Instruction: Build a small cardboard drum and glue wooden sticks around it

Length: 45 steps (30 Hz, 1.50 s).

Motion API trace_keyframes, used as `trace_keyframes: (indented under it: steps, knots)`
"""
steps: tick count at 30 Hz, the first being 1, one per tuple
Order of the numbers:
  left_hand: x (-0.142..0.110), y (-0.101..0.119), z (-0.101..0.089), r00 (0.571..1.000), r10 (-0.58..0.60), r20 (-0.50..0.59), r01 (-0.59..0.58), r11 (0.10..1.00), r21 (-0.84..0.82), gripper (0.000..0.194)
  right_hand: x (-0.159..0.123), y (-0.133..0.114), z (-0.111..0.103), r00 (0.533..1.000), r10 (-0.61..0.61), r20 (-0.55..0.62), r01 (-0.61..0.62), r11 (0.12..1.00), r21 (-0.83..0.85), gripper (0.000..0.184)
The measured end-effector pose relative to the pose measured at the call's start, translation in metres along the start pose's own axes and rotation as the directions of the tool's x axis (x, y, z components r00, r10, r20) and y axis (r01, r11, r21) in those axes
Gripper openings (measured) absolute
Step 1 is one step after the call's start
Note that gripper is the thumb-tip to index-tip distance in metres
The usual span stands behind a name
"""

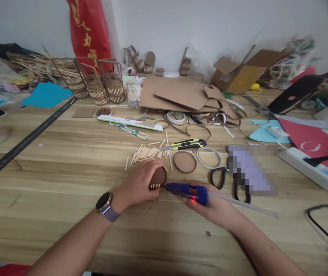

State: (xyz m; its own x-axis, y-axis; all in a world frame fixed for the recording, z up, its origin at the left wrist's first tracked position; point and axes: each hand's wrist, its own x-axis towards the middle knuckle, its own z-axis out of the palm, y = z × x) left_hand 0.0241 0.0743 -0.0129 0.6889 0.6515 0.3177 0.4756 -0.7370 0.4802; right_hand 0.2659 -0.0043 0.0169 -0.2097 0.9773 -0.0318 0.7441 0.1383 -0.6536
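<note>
My left hand (141, 180) grips a round brown cardboard disc (158, 177) with a corrugated rim, a few short pale sticks standing along its near edge. A blue glue gun (187, 191) with a lit red light is in my right hand (218, 209), its nozzle at the disc's near right edge. A long clear glue stick (247, 207) juts from the gun's back. Beyond my left hand lies a pile of short wooden sticks (145, 152). A second cardboard disc (184, 162) with a corrugated rim rests flat to the right.
A utility knife (189, 144), a tape roll (209, 157) and black-handled scissors (218, 178) lie behind the glue gun. Cardboard sheets (175, 92) and small stick-sided buckets (115, 90) stand at the back. To the right is a white power strip (310, 168) with a black cable.
</note>
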Motion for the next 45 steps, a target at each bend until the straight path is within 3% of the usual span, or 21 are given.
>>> trace_keyframes:
  steps: [15, 18, 20, 22, 25, 27, 29, 30, 32, 35, 37, 38, 39, 41, 45]
  knots:
    - [0.001, 0.002, -0.001, 1.000, -0.021, 0.007, 0.021, 1.000, 0.000, 0.067, 0.000, 0.000, 0.001, 1.000, -0.013, -0.002, 0.013, 1.000, 0.021, 0.032]
    - [0.001, 0.001, -0.001, 1.000, -0.011, 0.003, 0.011, 1.000, 0.015, 0.065, 0.000, 0.004, 0.001, 0.999, 0.052, -0.002, -0.051, 0.995, 0.088, 0.031]
    - [0.001, 0.001, -0.001, 1.000, -0.011, 0.005, 0.011, 1.000, 0.024, 0.065, 0.002, 0.008, 0.000, 0.987, 0.156, -0.025, -0.146, 0.961, 0.236, 0.032]
    - [0.001, 0.002, -0.002, 1.000, -0.015, 0.010, 0.015, 1.000, 0.027, 0.066, 0.006, 0.011, -0.002, 0.952, 0.302, -0.044, -0.243, 0.837, 0.491, 0.036]
    - [0.001, 0.002, -0.002, 1.000, -0.016, 0.016, 0.016, 0.999, 0.029, 0.066, 0.014, 0.010, -0.007, 0.890, 0.455, 0.037, -0.275, 0.468, 0.840, 0.032]
    - [0.000, 0.002, -0.002, 1.000, -0.018, 0.023, 0.018, 0.999, 0.029, 0.065, 0.018, 0.008, -0.013, 0.862, 0.489, 0.131, -0.281, 0.248, 0.927, 0.022]
    - [0.000, 0.002, -0.002, 0.999, -0.021, 0.028, 0.020, 0.999, 0.030, 0.065, 0.020, 0.008, -0.019, 0.831, 0.519, 0.198, -0.315, 0.146, 0.938, 0.018]
    - [0.001, 0.002, -0.002, 0.999, -0.020, 0.027, 0.019, 0.999, 0.031, 0.065, 0.019, 0.008, -0.022, 0.818, 0.533, 0.215, -0.338, 0.144, 0.930, 0.017]
    - [0.001, 0.001, -0.001, 1.000, -0.015, 0.022, 0.014, 0.999, 0.033, 0.066, 0.018, 0.013, -0.028, 0.810, 0.544, 0.221, -0.398, 0.231, 0.888, 0.017]
    - [0.002, 0.002, -0.001, 1.000, -0.014, 0.019, 0.014, 0.999, 0.032, 0.065, 0.015, 0.021, -0.037, 0.851, 0.495, 0.176, -0.458, 0.535, 0.710, 0.030]
    - [0.002, 0.002, -0.002, 0.999, -0.019, 0.027, 0.018, 0.999, 0.034, 0.064, 0.015, 0.023, -0.043, 0.875, 0.477, 0.084, -0.469, 0.790, 0.395, 0.042]
    - [0.002, 0.003, -0.002, 0.999, -0.021, 0.032, 0.019, 0.999, 0.034, 0.064, 0.015, 0.021, -0.045, 0.879, 0.475, 0.040, -0.473, 0.862, 0.183, 0.046]
    - [0.002, 0.003, -0.003, 0.999, -0.023, 0.035, 0.022, 0.999, 0.033, 0.063, 0.017, 0.019, -0.048, 0.881, 0.474, 0.010, -0.474, 0.880, -0.024, 0.049]
    - [0.002, 0.004, -0.004, 0.999, -0.033, 0.041, 0.032, 0.999, 0.026, 0.063, 0.020, 0.009, -0.052, 0.878, 0.478, 0.004, -0.450, 0.830, -0.330, 0.052]
    - [0.003, 0.005, -0.005, 0.997, -0.053, 0.058, 0.053, 0.999, 0.008, 0.062, 0.031, -0.017, -0.055, 0.905, 0.424, -0.028, -0.357, 0.723, -0.592, 0.048]
